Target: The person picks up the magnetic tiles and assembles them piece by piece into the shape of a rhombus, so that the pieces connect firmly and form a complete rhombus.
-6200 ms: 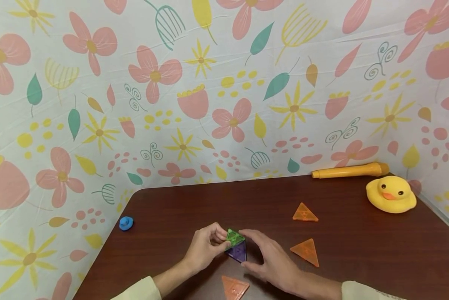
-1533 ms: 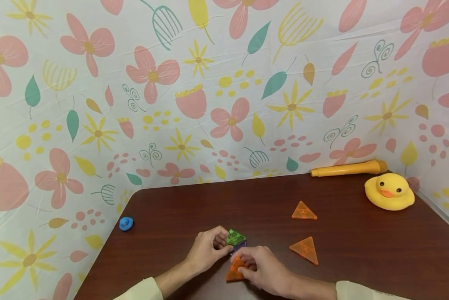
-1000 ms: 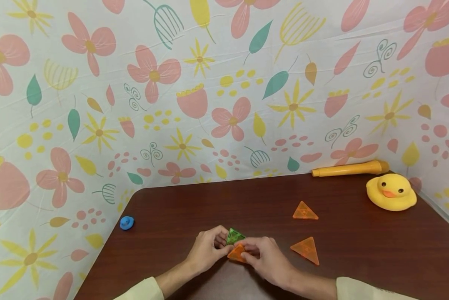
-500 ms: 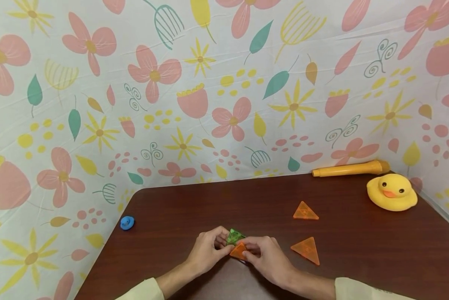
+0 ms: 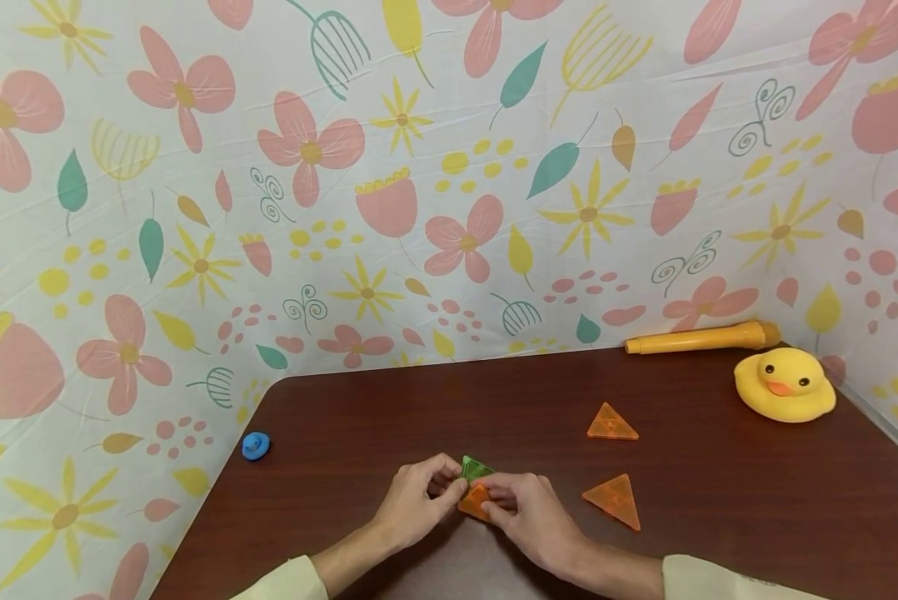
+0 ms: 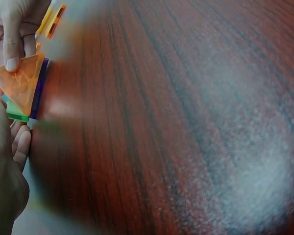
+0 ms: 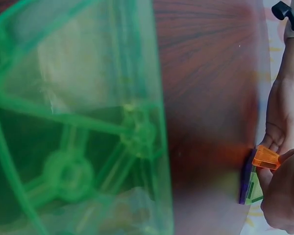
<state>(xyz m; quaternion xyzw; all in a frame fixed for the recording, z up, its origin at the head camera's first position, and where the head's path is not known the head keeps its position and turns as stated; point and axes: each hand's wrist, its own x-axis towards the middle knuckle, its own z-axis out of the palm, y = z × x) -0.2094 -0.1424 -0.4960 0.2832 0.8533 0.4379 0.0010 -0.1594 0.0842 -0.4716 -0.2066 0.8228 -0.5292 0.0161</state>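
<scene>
In the head view, my right hand [image 5: 535, 521] pinches an orange triangular magnetic tile [image 5: 475, 503] between thumb and fingers. My left hand [image 5: 419, 504] holds a green triangular magnetic tile [image 5: 475, 468] by its left side, just behind the orange one. A purple tile [image 6: 38, 93] stands along the orange tile's edge in the left wrist view; the head view hides it. The right wrist view shows the orange tile [image 7: 266, 157] close against the purple tile [image 7: 245, 178] and green tile [image 7: 254, 190]. Whether orange and purple are joined I cannot tell.
Two more orange triangular tiles [image 5: 611, 422] [image 5: 616, 502] lie right of the hands. A yellow duck [image 5: 784, 385] and a yellow toy microphone [image 5: 704, 338] are at the back right. A small blue duck [image 5: 255, 446] sits left. Something large and translucent green [image 7: 68, 147] blocks much of the right wrist view.
The orange tile from the table's front has been picked up by my right hand and brought to the green and purple tiles. My left hand has kept hold, shifting only slightly.
</scene>
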